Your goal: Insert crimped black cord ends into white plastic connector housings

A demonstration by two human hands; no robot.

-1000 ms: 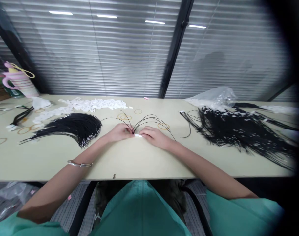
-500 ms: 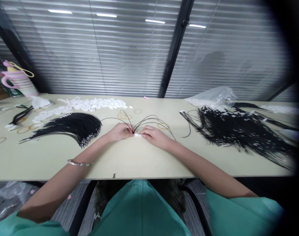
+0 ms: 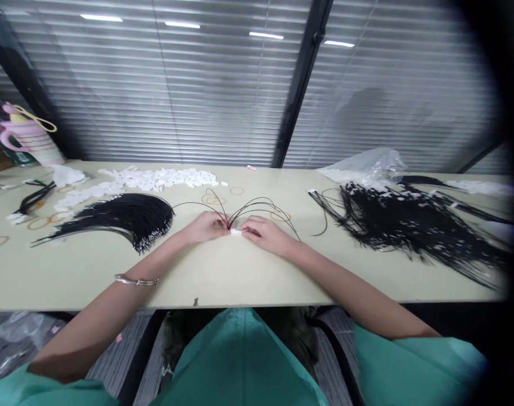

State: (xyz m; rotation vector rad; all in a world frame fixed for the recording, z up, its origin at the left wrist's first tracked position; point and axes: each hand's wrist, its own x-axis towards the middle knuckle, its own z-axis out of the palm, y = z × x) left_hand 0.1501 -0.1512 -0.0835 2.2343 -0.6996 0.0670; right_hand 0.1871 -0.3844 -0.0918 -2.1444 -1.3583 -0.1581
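My two hands meet near the middle of the table, one at each end of a small white connector [image 3: 236, 232]. My left hand [image 3: 206, 226] is closed, with its fingertips pinching thin black wires [image 3: 228, 221] beside the connector. My right hand [image 3: 263, 232] is closed too, its thumb and fingers pinched at the connector's right end. Several loose wires arch up from between the hands and spread to both sides. A bundle of black wires [image 3: 121, 217] with shiny tips lies left of my left hand. The exact grip of the fingertips is too small to make out.
White connectors [image 3: 163, 179] are heaped at the back left. A large pile of black wires [image 3: 409, 220] lies at the right, before a clear plastic bag [image 3: 370, 168]. Rubber bands [image 3: 214, 199] are scattered about. A pink striped cup [image 3: 34, 141] stands far left.
Both hands stay in place at the connector, with only slight finger movement on the right. The whole view has shifted very slightly.
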